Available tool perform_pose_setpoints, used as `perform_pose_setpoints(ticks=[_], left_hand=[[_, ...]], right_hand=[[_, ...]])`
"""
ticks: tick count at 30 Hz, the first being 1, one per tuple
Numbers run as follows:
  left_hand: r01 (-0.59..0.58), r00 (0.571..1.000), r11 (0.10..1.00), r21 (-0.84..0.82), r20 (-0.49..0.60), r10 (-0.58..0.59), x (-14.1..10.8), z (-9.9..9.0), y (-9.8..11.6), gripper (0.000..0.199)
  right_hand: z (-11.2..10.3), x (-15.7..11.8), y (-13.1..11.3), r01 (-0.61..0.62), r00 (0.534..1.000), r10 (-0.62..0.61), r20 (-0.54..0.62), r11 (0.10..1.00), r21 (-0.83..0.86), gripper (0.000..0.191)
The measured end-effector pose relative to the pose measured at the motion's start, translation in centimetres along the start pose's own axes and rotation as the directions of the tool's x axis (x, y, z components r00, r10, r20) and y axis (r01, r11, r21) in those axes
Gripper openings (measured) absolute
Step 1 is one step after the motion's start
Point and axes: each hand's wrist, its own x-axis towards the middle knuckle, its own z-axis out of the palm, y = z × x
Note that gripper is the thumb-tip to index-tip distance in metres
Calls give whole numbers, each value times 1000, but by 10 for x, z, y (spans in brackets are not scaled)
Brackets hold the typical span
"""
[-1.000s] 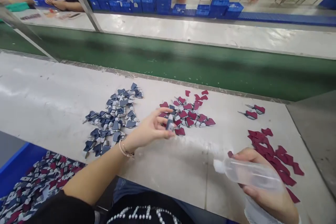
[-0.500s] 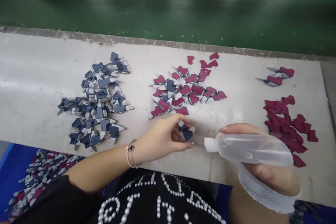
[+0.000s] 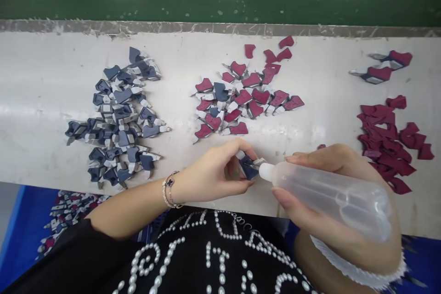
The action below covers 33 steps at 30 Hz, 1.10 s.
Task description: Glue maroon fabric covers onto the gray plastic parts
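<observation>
Since half a second ago, the clear bottle has come closer to the left hand, and its white cap is now just beside the blue part in that hand. Before, its thin tip was by the thumb, and now it is over the blue part. I can't tell if the tip touches it. The left hand pinches the blue part with its thumb and fingers, a little above the near side of the table. The right hand is wrapped around the bottle, which lies on its side and points left. A tiny red bit shows just past the right hand's fingers.

On the left of the table is a big pile of blue and grey parts. In the middle is a pile of parts with red tops, with a few blue ones mixed in. Some loose red bits lie on its far side. On the right is a heap of flat red bits, and farther back are two parts with red tops, side by side. At the near left, a blue bin holds lots more parts.
</observation>
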Motion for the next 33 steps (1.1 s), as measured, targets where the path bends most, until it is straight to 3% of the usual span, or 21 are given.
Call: perform_pose_setpoints(ticks=[5, 11, 16, 22, 28, 33], left_hand=[[-11, 1000, 1000, 10, 13, 11, 0, -1, 3, 34], [13, 1000, 1000, -6, 24, -13, 1, -1, 5, 33], [28, 999, 999, -20, 23, -27, 1, -1, 4, 36], [10, 1000, 1000, -11, 18, -10, 1, -1, 4, 34], [15, 999, 999, -48, 36, -14, 2, -1, 2, 39], [3, 1000, 1000, 17, 15, -3, 2, -2, 3, 35]], right_hand=[[1, 6, -8, 105, 994, -107, -15, 988, -110, 22], [3, 6, -13, 87, 996, -83, 35, 987, -134, 24], [4, 6, -12, 149, 988, -144, 55, 983, -109, 24], [1, 2, -12, 138, 990, -136, 23, 981, -138, 22], [3, 2, -13, 156, 984, -145, 101, 981, -115, 19], [3, 3, -13, 145, 989, -139, 49, 980, -140, 22]])
